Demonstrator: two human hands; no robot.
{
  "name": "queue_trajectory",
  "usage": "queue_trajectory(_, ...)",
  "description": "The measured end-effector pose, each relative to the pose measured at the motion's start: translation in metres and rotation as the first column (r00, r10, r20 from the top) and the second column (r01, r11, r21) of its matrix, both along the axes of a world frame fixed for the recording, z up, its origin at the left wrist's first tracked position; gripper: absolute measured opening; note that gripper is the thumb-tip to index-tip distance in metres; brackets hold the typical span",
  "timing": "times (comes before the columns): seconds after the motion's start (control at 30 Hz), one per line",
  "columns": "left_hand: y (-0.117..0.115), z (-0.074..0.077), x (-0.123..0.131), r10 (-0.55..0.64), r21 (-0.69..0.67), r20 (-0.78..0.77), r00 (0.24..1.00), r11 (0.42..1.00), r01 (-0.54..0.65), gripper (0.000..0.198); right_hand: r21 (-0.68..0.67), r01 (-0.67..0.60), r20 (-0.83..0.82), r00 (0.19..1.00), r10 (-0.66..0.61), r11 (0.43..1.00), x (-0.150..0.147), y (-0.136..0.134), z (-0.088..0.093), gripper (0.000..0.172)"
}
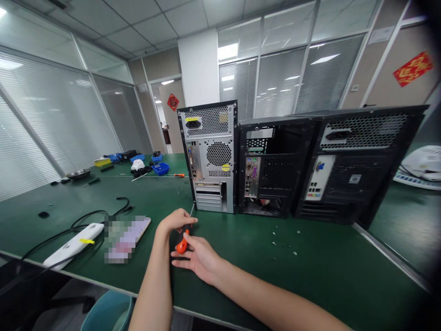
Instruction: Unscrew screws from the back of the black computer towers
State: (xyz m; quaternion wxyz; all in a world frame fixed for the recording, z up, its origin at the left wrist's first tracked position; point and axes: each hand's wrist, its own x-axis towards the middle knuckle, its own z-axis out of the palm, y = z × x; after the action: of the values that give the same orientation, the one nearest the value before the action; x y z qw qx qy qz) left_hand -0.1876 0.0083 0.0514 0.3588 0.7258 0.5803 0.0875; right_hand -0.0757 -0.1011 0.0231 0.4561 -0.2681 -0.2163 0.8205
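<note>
A screwdriver with an orange and black handle slants upward, its thin shaft reaching the lower left corner of a silver computer case. My right hand grips the handle's end between thumb and fingers, the lower fingers spread. Bent at the wrist, my left hand closes around the front of the handle near the shaft; part of its grip is hidden. The silver case stands upright, its back with ports and fan grille facing me. Whether the tip sits in a screw is too small to tell.
Two black computer cases stand right of the silver one. Left lie a phone, a white power strip and black cables. Farther back are blue trays and another screwdriver. Small screws lie at right.
</note>
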Motion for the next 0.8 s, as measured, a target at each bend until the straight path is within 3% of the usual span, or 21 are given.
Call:
queue_trajectory(0.3, 0.000, 0.001, 0.005, 0.014, 0.049, -0.073, 0.997, 0.999, -0.011, 0.042, -0.053, 0.010, 0.072, 0.997, -0.006, 0.999, 0.001, 0.002, 0.010, 0.017)
queue_trajectory(0.6, -0.003, 0.004, 0.008, 0.013, 0.083, -0.128, 0.992, 0.997, -0.002, 0.039, -0.185, -0.004, 0.147, 0.989, 0.032, 0.983, -0.004, 0.010, 0.017, 0.024)
queue_trajectory(0.8, -0.003, 0.002, 0.008, 0.023, 0.094, -0.144, 0.989, 0.995, -0.009, 0.033, -0.199, 0.039, 0.154, 0.988, -0.008, 0.979, -0.008, 0.010, 0.017, 0.022)
